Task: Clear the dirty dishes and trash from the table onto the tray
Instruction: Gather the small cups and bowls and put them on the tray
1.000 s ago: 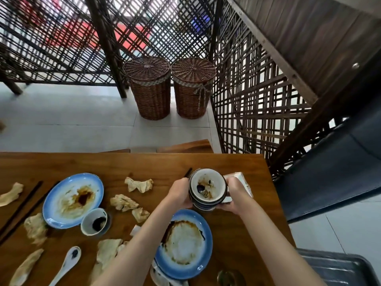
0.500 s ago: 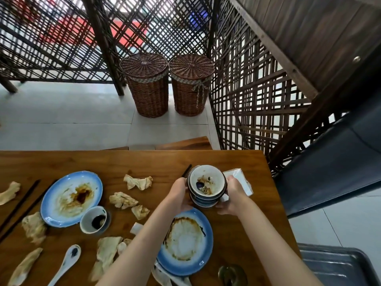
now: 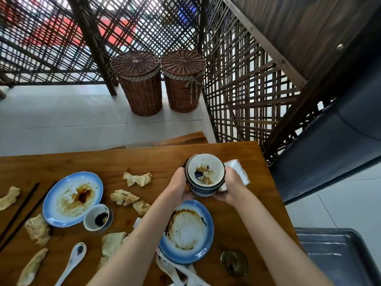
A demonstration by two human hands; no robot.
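Note:
A stack of dirty bowls (image 3: 203, 174) with sauce stains in the top one is held above the wooden table (image 3: 132, 162), between both hands. My left hand (image 3: 178, 185) grips its left side and my right hand (image 3: 232, 185) grips its right side. Below them lies a stained blue plate (image 3: 186, 232). Another stained blue plate (image 3: 72, 198), a small sauce cup (image 3: 97, 217), a white spoon (image 3: 73, 260), dark chopsticks (image 3: 22, 205) and several crumpled napkins (image 3: 137, 178) are spread over the left. The grey tray (image 3: 338, 256) sits at the lower right, beside the table.
A white tissue pack (image 3: 238, 172) lies behind my right hand near the table's right edge. A glass ashtray (image 3: 234, 263) sits near the front. Two wicker baskets (image 3: 158, 81) stand on the floor beyond, by lattice screens. A dark bench (image 3: 329, 145) runs along the right.
The bowl stack stays between both hands in about the same place over the table. The view has tilted slightly.

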